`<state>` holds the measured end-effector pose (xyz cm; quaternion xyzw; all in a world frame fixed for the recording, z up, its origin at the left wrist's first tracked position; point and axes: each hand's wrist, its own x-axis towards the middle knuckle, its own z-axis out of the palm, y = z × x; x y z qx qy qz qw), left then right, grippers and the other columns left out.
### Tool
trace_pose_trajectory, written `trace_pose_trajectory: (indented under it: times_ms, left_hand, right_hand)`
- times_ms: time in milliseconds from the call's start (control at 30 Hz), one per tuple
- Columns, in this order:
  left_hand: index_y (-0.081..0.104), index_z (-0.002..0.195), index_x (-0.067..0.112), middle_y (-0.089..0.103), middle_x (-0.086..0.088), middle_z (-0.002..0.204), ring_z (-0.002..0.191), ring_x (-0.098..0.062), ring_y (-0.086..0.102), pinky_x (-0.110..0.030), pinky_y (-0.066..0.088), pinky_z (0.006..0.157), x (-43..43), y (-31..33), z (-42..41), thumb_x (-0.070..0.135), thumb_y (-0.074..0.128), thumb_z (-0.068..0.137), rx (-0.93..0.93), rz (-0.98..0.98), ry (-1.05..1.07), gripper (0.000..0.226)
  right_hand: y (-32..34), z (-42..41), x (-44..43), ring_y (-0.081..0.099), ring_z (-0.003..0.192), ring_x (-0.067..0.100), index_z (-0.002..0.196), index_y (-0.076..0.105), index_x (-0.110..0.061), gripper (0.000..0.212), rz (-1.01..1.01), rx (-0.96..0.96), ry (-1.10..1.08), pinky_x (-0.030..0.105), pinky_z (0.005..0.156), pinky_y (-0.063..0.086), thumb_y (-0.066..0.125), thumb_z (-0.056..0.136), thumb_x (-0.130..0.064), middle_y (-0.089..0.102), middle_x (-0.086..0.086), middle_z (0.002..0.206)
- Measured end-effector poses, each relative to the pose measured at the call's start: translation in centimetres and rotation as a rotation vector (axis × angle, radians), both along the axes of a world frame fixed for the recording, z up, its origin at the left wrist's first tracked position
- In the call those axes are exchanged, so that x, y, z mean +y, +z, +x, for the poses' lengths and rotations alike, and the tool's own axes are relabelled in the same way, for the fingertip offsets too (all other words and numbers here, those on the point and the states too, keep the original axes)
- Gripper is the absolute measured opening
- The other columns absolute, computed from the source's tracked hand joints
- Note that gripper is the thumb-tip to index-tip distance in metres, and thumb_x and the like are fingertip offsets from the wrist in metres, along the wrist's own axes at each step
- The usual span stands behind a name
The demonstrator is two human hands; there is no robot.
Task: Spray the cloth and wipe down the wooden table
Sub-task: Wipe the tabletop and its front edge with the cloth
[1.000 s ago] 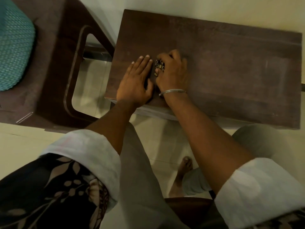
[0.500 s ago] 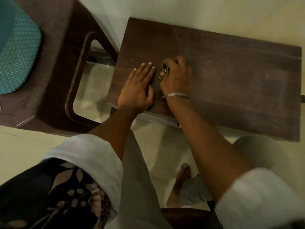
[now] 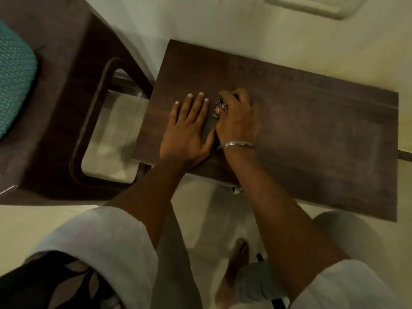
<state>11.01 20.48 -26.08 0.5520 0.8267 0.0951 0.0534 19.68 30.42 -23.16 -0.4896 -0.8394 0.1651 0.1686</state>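
A dark wooden table (image 3: 323, 134) runs from the middle to the right of the head view, its long side against a pale wall. My right hand (image 3: 238, 117) presses a small bunched cloth (image 3: 220, 105), dark with pale specks, onto the tabletop near its left half; only a corner of the cloth shows under the fingers. My left hand (image 3: 189, 128) lies flat on the wood right beside it, fingers spread, thumb touching the right hand. No spray bottle is in view.
A dark brown plastic chair (image 3: 66, 108) with a cut-out armrest stands to the left, close to the table's left end, with a teal cushion (image 3: 13, 79) on it. My knees and a bare foot (image 3: 238, 255) are below the table's near edge, on a pale tiled floor.
The view has shifted, so the table sits lower and further right in frame. Both hands stay pressed side by side on the same spot of the tabletop, with the cloth under the right hand.
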Motion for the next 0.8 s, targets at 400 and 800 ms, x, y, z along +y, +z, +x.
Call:
trace_pose_trajectory:
  times_ms: [400,800]
  left_hand:
    - [0.018,0.162,0.015,0.013,-0.004,0.17,0.158,-0.021,0.003,-0.046,0.003,0.128,0.0,-0.2,0.0,0.057,0.027,0.103,0.0,0.005,0.007,0.073]
    - [0.019,0.162,0.015,0.012,-0.003,0.17,0.158,-0.019,0.002,-0.044,0.001,0.128,0.0,-0.1,0.3,0.057,0.032,0.102,-0.014,0.012,0.014,0.074]
  right_hand:
    - [-0.3,-3.1,5.9,0.055,0.099,0.033,0.121,0.061,-0.03,0.045,0.036,-0.05,0.02,0.032,0.075,0.042,0.062,0.081,-0.008,0.052,0.002,0.13]
    - [0.5,-4.5,9.2,0.056,0.103,0.034,0.121,0.063,-0.028,0.043,0.072,-0.074,0.046,0.032,0.075,0.045,0.063,0.082,-0.009,0.057,0.003,0.126]
